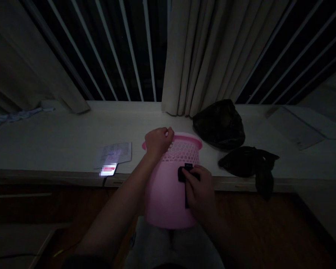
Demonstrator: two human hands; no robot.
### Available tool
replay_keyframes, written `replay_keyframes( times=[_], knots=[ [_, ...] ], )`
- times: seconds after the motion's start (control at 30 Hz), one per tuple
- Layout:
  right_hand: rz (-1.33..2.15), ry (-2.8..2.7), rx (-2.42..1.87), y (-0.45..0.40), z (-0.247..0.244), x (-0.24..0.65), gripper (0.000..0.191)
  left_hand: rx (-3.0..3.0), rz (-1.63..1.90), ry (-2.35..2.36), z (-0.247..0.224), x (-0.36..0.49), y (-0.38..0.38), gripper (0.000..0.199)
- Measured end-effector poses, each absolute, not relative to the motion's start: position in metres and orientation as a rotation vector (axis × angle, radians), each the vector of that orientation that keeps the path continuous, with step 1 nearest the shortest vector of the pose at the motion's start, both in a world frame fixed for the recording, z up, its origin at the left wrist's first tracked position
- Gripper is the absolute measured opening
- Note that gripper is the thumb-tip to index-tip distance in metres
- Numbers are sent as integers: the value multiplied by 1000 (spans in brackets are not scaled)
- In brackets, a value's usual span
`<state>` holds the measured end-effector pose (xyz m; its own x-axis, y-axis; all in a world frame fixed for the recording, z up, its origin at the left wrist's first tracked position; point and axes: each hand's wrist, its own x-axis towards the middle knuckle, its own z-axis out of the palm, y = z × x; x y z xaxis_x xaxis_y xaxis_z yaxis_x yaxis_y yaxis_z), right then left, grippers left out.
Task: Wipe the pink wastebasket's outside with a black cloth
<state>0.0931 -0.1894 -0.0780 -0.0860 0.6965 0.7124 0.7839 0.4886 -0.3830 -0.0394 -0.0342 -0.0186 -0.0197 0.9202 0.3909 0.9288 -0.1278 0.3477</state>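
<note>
A pink basket (170,194) with a perforated band below its rim lies tilted, partly over the sill's front edge and above the person's lap. My left hand (159,141) is closed at its rim, with fingers curled over the edge. Against the basket's right side, my right hand (200,186) is closed round a small black object (182,174); a dark strip runs down beside the palm. What exactly the black object is cannot be made out in the dim light.
On the white sill (72,130) are papers (114,152) and a lit phone (108,170) at left. Black plastic bags (220,125) lie at right, one hanging over the edge. Curtains (190,56) and window bars stand behind.
</note>
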Motion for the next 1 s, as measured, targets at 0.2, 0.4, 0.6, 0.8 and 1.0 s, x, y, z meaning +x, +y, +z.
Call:
replay_keyframes(
  times=[0.2,0.4,0.6,0.8,1.0],
  knots=[
    [-94,-1881,-1269,-185,-66,94,28,-2189,-868,-2071,-19,-40,-34,49],
    [-33,-1933,-1163,-185,-67,94,30,-2150,-834,-2093,-19,-43,-35,48],
    [-12,-1853,-1220,-190,-74,87,30,-2180,-872,-2100,-19,-43,-35,48],
    [11,-1816,-1194,-194,-76,82,39,-2155,-860,-2092,-20,-42,-35,49],
    [10,-1884,-1186,-193,-75,83,44,-2165,-850,-2062,-20,-41,-34,49]
  ],
)
